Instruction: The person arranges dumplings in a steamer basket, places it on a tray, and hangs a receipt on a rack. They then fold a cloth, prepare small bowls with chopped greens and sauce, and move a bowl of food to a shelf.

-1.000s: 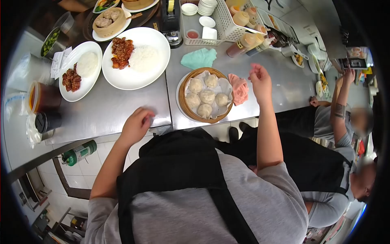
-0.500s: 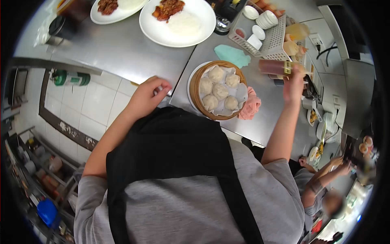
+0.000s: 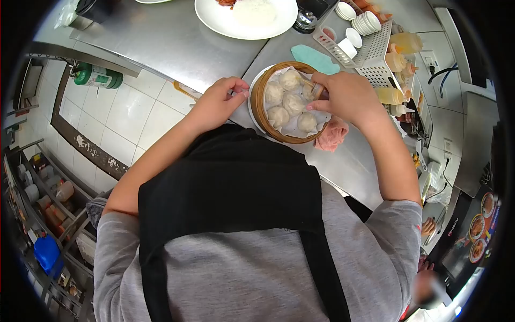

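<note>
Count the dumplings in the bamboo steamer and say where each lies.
6 dumplings: one central, five around it at top, upper left, lower left, lower right and upper right, the last partly hidden near the right hand.

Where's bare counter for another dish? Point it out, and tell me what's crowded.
Widest: steel counter between the large white plate, the left hand and the dark container. A narrower patch lies between pink cloth, right forearm and the counter's front edge. Crowded: beyond the bamboo steamer, with teal cloth, basket and sauce bottles.
</note>
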### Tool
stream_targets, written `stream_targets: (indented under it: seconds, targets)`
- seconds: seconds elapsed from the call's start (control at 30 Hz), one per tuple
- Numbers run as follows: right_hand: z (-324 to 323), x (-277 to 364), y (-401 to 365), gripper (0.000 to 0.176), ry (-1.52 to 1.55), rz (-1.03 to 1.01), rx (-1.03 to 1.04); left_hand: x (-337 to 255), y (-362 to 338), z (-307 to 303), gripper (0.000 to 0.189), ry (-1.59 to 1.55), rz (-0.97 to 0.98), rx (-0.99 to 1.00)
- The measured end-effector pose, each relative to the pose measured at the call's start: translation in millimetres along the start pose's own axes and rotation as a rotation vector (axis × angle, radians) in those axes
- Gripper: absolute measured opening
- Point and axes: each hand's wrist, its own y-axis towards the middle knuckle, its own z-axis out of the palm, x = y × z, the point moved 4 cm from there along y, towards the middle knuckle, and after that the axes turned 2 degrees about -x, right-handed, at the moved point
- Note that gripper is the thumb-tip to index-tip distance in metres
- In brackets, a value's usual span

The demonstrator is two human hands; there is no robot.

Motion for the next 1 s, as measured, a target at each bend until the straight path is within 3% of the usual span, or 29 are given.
stream_targets:
  seconds: [0.13,0.23,0.33,0.43,0.53,0.63,0.67,0.87,1.0]
  targets:
    - [-4.6,7.8,-2.2,0.04,-0.075,-0.044,-0.037,-3.2,1.7,0.0,0.027,0.001,-0.039,-0.024]
    - [-2.0,28.9,-11.9,0.043,-0.067,-0.192,-0.173,-6.2,2.0,0.5,0.028,-0.006,-0.041,-0.061]
    - [7.4,34.2,-14.5,0.039,-0.128,-0.203,-0.189,-6.8,2.7,4.5,0.03,-0.01,-0.06,-0.041]
    - [10.4,15.9,-23.4,0.037,-0.11,-0.091,-0.092,-1.5,5.1,2.8,0.031,-0.012,-0.016,-0.056]
    - [19.5,24.0,-35.2,0.036,-0.151,-0.107,-0.012,1.1,7.2,4.1,0.032,-0.019,-0.046,-0.047]
    - [20.7,50.4,-49.5,0.036,-0.158,-0.186,-0.078,-2.1,11.9,8.3,0.034,-0.07,-0.045,-0.041]
    - [23.9,55.3,-49.8,0.036,-0.214,-0.157,-0.001,-6.7,12.8,8.7,0.036,-0.069,-0.048,-0.042]
    - [24.2,-11.2,-38.1,0.04,-0.223,0.069,-0.064,-11.7,18.1,13.2,0.041,-0.118,-0.055,-0.007]
    - [34.6,-2.1,-61.6,0.039,-0.269,0.068,-0.084,-10.8,21.7,17.7,0.043,-0.122,-0.086,0.009]
